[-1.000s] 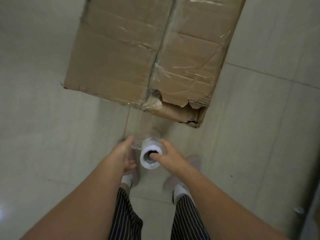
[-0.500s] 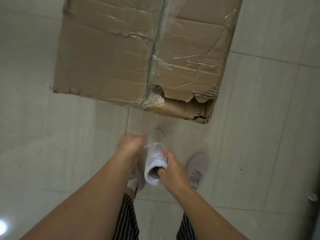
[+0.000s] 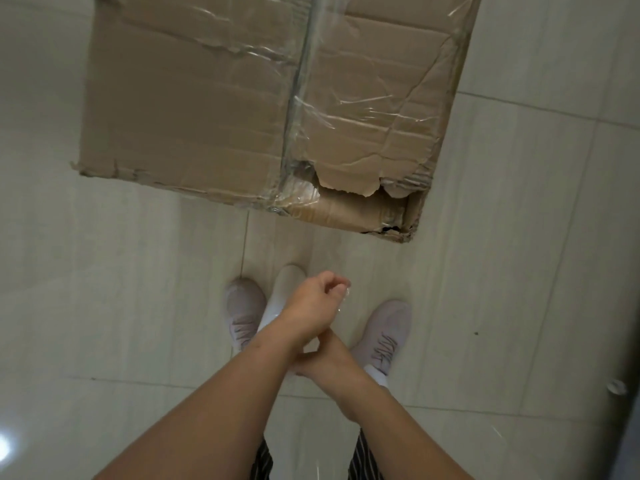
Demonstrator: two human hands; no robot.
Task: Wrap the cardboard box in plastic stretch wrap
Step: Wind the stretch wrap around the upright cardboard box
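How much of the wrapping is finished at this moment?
Little, it seems. The cardboard box shows clear film along its centre seam and torn corner; elsewhere the board looks bare. In hand: the stretch wrap roll, with the left hand crossed over the right hand. Left: winding film around the box.

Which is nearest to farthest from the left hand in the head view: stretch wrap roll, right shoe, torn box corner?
From the left hand:
1. stretch wrap roll: touching the hand, partly hidden under it, just to its left in the picture.
2. right shoe: on the floor, to the hand's right and slightly lower in the picture.
3. torn box corner: above and to the right in the picture, clearly farthest.
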